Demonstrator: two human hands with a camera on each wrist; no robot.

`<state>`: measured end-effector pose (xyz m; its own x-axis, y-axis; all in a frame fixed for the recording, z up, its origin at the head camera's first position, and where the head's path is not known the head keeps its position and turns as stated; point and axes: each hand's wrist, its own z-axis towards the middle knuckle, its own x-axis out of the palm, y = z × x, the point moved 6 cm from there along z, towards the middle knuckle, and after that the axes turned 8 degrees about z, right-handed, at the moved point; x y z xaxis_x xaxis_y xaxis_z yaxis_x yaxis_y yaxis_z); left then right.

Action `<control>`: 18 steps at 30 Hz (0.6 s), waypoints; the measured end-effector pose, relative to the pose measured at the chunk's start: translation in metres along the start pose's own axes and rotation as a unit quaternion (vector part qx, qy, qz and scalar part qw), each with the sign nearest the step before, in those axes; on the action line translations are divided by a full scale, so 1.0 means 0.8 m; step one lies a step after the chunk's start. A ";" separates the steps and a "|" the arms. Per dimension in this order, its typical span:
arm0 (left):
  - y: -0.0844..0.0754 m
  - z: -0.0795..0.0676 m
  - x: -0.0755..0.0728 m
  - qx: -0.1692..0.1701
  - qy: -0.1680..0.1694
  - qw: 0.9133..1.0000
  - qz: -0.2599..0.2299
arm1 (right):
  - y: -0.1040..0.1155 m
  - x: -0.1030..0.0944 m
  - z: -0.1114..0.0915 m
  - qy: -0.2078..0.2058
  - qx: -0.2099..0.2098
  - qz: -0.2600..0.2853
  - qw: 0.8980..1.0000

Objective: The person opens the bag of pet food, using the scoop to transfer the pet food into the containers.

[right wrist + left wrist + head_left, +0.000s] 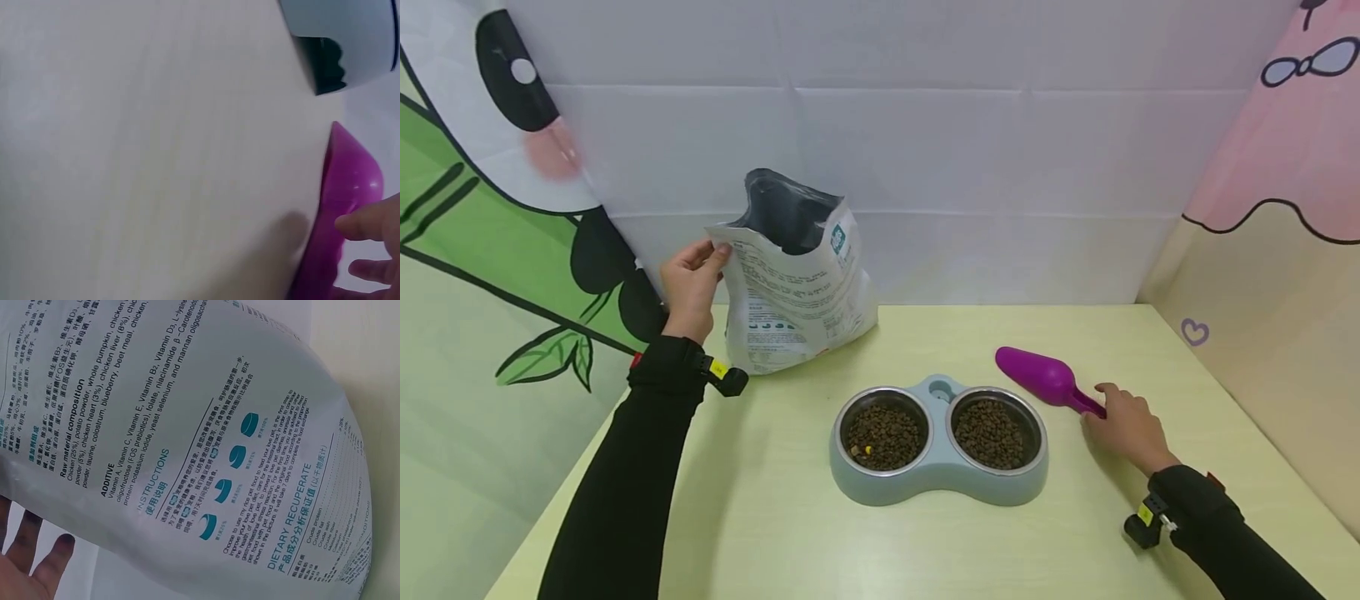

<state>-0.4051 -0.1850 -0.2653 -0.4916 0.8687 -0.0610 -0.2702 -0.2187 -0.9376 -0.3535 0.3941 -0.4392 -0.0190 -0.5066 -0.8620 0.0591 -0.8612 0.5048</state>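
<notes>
My left hand (691, 283) pinches the upper left edge of a white pet food bag (801, 292). The bag stands tilted on the table, its grey-lined mouth gaping. Printed text covers the bag (206, 456) in the left wrist view, with the left hand's fingers at its edge. A purple scoop (1041, 377) lies on the table, handle toward me. Over the handle's end, my right hand (1129, 429) has its fingers spread, one near or touching the scoop (350, 181) in the right wrist view.
A blue-grey double feeder (940, 433) stands mid-table. Brown kibble fills part of its left bowl (850, 412) and right bowl (1033, 417); a yellow bit lies in the left one. Behind the table (790, 533) hangs a pale sheet (962, 167); patterned panels flank both sides.
</notes>
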 end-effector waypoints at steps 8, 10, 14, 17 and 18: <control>-0.023 -0.017 -0.012 0.078 0.021 0.989 0.124 | 0.044 -0.031 0.004 -0.023 -0.083 0.002 0.996; -0.034 -0.034 -0.017 0.148 0.007 0.969 0.198 | 0.059 -0.041 -0.003 -0.030 -0.118 0.008 0.993; -0.054 -0.093 -0.023 0.293 -0.040 0.896 0.332 | 0.084 -0.060 -0.024 -0.050 -0.202 0.001 0.978; -0.057 -0.146 -0.020 0.344 -0.023 0.851 0.395 | 0.097 -0.071 -0.040 -0.055 -0.251 -0.016 0.966; -0.055 -0.162 -0.018 0.348 -0.004 0.841 0.413 | 0.101 -0.073 -0.046 -0.052 -0.262 -0.024 0.964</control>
<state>-0.2788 -0.1302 -0.2679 -0.7546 0.2896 -0.5889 -0.2519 -0.9564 -0.1476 -0.3111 0.3556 -0.3498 -0.1322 -0.4923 -0.8603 0.5501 -0.7585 0.3494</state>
